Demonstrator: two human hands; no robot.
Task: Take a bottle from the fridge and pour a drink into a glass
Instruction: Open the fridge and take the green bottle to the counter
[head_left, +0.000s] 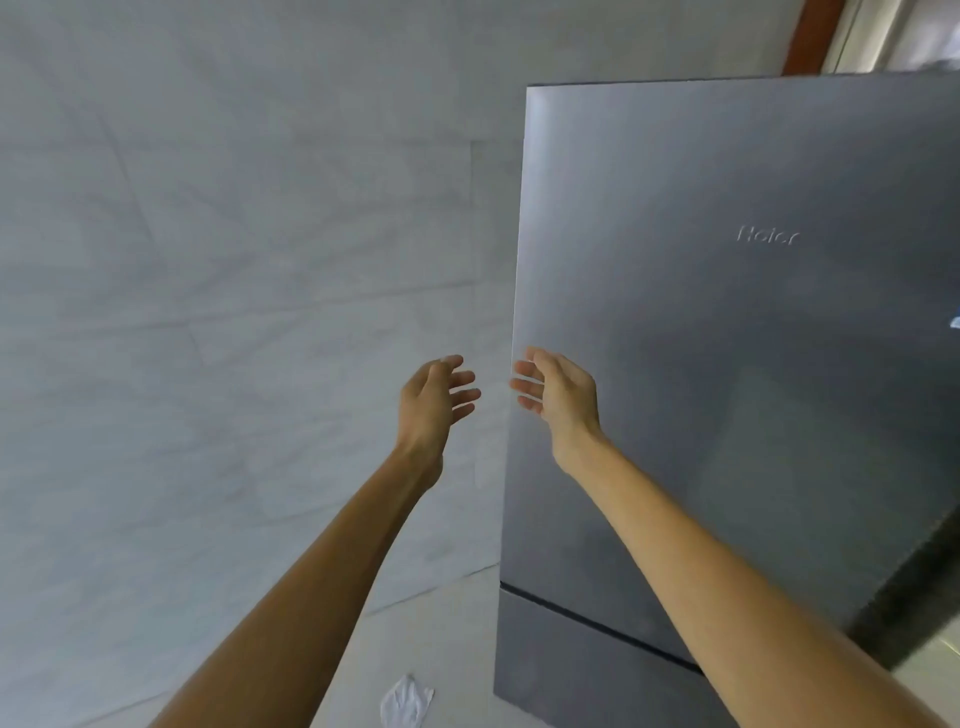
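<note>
Grey fridge (753, 338); left hand (434, 400), right hand (561, 389)

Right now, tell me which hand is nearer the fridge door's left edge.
Right. The right hand lies over the fridge door, fingertips at its left edge; contact is unclear. The left hand hovers left of that edge, clear of the door.

qty | tall grey brushed-metal fridge (727, 364) x1 | bare hands x2: left hand (434, 400), right hand (558, 391) | crumpled white scrap (406, 701) x1
</note>
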